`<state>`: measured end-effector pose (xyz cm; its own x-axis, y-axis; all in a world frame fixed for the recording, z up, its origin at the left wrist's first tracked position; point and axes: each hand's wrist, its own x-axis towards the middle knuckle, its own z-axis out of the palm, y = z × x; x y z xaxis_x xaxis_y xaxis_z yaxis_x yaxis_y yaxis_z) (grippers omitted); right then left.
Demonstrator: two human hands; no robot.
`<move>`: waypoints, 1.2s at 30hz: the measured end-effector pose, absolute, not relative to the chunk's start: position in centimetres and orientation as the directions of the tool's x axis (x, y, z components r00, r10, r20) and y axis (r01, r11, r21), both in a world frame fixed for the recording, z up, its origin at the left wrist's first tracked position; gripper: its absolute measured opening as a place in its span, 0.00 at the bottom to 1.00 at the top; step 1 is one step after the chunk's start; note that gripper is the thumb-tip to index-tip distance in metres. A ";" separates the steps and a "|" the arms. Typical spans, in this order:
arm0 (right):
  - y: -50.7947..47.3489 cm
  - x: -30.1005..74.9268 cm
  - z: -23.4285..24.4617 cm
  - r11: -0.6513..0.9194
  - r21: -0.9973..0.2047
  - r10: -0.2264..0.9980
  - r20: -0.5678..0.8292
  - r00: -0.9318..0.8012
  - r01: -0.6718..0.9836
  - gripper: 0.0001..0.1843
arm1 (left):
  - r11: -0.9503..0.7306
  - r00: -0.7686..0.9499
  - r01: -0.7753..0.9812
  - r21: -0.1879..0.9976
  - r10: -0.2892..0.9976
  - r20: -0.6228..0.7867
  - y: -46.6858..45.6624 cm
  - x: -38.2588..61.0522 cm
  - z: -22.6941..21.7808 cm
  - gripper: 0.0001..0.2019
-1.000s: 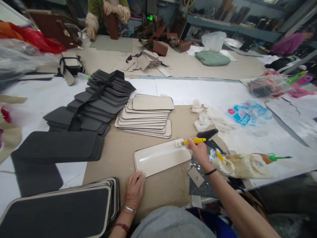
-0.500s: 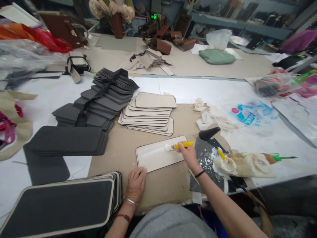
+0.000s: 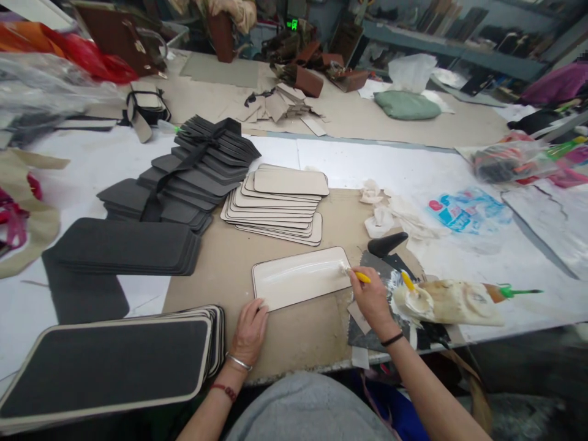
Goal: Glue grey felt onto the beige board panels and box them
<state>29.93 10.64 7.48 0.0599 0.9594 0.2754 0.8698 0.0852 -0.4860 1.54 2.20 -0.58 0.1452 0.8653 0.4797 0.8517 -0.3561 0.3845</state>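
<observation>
A cream rectangular panel [image 3: 294, 283] with rounded corners and a dark edge lies flat before me, a wet white streak along it. My right hand [image 3: 371, 299] is closed round a yellow-handled brush [image 3: 362, 277], its white-coated bristles touching the panel's right end. My left hand [image 3: 249, 327] rests with fingers stretched out at the panel's lower left corner, fingertips on its edge. Right of the brush, a glue-smeared bottle [image 3: 459, 301] with a green nozzle lies beside a pot of white paste [image 3: 416, 303], in which another yellow handle stands.
Behind the panel is a stack of cream panels [image 3: 275, 205]. Dark grey panels [image 3: 124, 245] and black, cream-edged boards [image 3: 110, 361] lie left. A black-handled tool [image 3: 386, 244] and crumpled scraps [image 3: 381, 220] lie right. Across the table, a person's hands [image 3: 234, 9] hold a brown piece.
My right hand has drawn the brush right along the panel to its right end, and the white streak is longer. My left hand stays at the corner.
</observation>
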 end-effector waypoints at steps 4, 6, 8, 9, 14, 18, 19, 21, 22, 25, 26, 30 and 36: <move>9.9 27.4 7.4 0.179 -0.446 0.961 0.270 -0.059 0.877 0.13 | -0.335 0.115 0.852 0.403 0.869 0.481 2.2 1.5 -0.2 0.07; 9.3 25.3 7.5 0.218 -0.471 0.961 0.257 -0.103 0.855 0.12 | -0.334 0.101 0.835 0.437 0.874 0.475 2.3 1.5 -0.1 0.06; 8.5 22.7 7.8 0.244 -0.553 0.964 0.230 -0.135 0.797 0.11 | -0.318 0.079 0.828 0.462 0.881 0.466 2.2 1.6 -0.1 0.06; 8.1 21.3 7.9 0.248 -0.607 0.967 0.208 -0.150 0.755 0.11 | -0.312 0.070 0.827 0.467 0.883 0.465 2.2 1.6 -0.1 0.06; 7.1 16.0 7.8 0.096 -0.836 0.995 0.058 -0.086 0.540 0.12 | -0.308 0.054 0.817 0.487 0.882 0.468 1.9 1.4 -0.6 0.07; 7.9 15.0 6.6 -0.163 -0.934 0.985 -0.173 -0.002 0.317 0.17 | -0.309 0.045 0.803 0.510 0.884 0.466 1.6 1.3 -1.2 0.08; 8.1 15.4 6.4 -0.192 -0.933 0.980 -0.197 0.012 0.304 0.18 | -0.309 0.046 0.804 0.508 0.884 0.465 1.6 1.3 -1.3 0.08; 8.5 16.8 6.3 -0.190 -0.916 0.982 -0.178 0.067 0.353 0.19 | -0.304 0.050 0.809 0.504 0.889 0.456 1.6 1.2 -1.5 0.09; 8.7 17.7 6.4 -0.178 -0.901 0.984 -0.150 0.100 0.397 0.19 | -0.301 0.051 0.809 0.505 0.892 0.450 1.6 1.2 -1.6 0.09; 8.6 19.5 7.0 -0.151 -0.870 0.982 -0.078 0.171 0.469 0.18 | -0.306 0.056 0.807 0.504 0.891 0.450 1.5 1.1 -1.6 0.10; 8.3 19.4 7.2 -0.156 -0.879 0.981 -0.083 0.178 0.450 0.18 | -0.312 0.059 0.809 0.499 0.887 0.459 1.5 1.1 -1.6 0.10; 7.1 17.6 6.7 -0.227 -0.947 0.970 -0.200 0.135 0.227 0.17 | -0.334 0.072 0.811 0.479 0.872 0.485 1.6 1.0 -1.6 0.10; 8.1 24.7 5.3 -0.313 -0.884 0.913 -0.179 0.366 0.348 0.21 | -0.350 0.077 0.810 0.470 0.859 0.506 1.9 1.0 -1.3 0.09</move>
